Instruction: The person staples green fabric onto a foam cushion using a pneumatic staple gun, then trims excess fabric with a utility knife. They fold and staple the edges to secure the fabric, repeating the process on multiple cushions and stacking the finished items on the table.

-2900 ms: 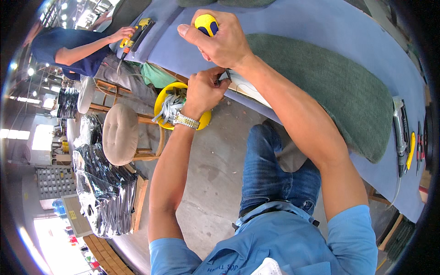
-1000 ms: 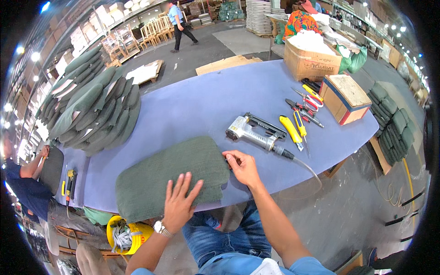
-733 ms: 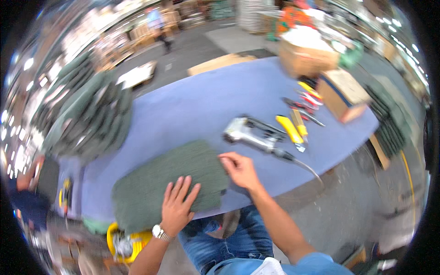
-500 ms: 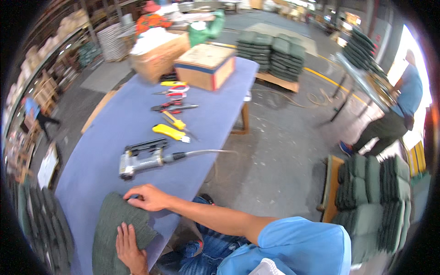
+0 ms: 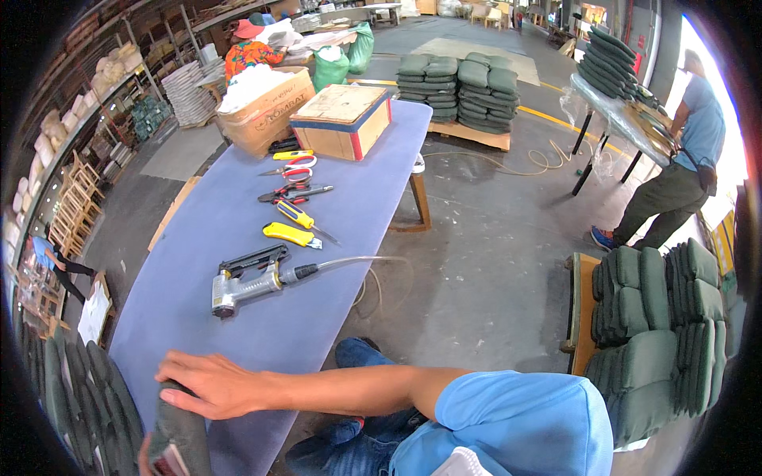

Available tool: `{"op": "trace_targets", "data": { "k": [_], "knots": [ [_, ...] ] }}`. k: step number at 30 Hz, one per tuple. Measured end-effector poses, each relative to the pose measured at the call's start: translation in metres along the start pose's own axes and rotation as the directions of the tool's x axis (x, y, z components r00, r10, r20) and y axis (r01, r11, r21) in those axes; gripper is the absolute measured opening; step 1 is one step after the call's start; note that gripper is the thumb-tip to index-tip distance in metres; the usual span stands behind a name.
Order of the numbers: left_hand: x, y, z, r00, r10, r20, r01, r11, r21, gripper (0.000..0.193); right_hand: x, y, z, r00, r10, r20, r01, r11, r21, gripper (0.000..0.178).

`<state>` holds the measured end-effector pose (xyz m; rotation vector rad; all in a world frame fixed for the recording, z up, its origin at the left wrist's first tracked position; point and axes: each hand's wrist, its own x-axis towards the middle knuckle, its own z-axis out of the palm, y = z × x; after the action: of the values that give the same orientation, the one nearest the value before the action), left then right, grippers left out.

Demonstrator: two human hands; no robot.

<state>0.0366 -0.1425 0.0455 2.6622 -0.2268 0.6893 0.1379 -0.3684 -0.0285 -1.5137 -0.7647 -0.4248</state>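
A dark green cushion (image 5: 178, 432) is at the near left end of the blue-topped table (image 5: 262, 317), tilted up on its edge, with a small white and red label on its near face. My right hand (image 5: 208, 385) is closed over its upper end, the thumb on the near side. Of my left hand (image 5: 145, 458) only a small part shows, against the cushion's left edge; the rest is hidden. Beyond my right hand lies a silver and black staple gun (image 5: 250, 282) with an air hose attached.
Farther up the table lie a yellow utility knife (image 5: 290, 234), a screwdriver (image 5: 295, 212), pliers (image 5: 298, 192), scissors (image 5: 297, 168) and a wooden box (image 5: 341, 123). Stacked green cushions (image 5: 635, 357) stand at right and more cushions (image 5: 83, 389) at left. A co-worker (image 5: 686, 151) stands at another table.
The cushion has gone from lying flat to tilted up, showing its label. My right hand moved left and nearer; my left hand went from flat on the cushion to its left edge.
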Motion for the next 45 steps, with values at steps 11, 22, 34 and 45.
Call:
{"op": "trace_targets", "data": {
  "k": [11, 22, 34, 45],
  "knots": [
    [0.131, -0.021, 0.085, 0.943, 0.262, 0.205, -0.284, 0.955, 0.087, 0.037, 0.014, 0.051, -0.039, 0.985, 0.085, -0.148, -0.114, 0.973, -0.201, 0.067],
    [0.109, -0.004, 0.067, 0.953, 0.057, 0.297, -0.040, 0.997, -0.061, 0.042, 0.054, 0.047, -0.013, 0.995, 0.098, -0.028, -0.102, 0.958, -0.269, 0.033],
    [0.094, 0.003, 0.095, 0.872, 0.208, 0.442, -0.118, 0.968, -0.222, 0.050, -0.007, 0.062, -0.021, 0.953, 0.298, -0.057, -0.279, 0.933, 0.226, 0.030],
    [0.095, -0.013, 0.101, 0.828, 0.048, 0.559, 0.169, 0.928, -0.331, 0.042, -0.013, 0.067, -0.019, 0.997, 0.060, -0.049, -0.043, 0.959, 0.279, 0.024]
  ]
}}
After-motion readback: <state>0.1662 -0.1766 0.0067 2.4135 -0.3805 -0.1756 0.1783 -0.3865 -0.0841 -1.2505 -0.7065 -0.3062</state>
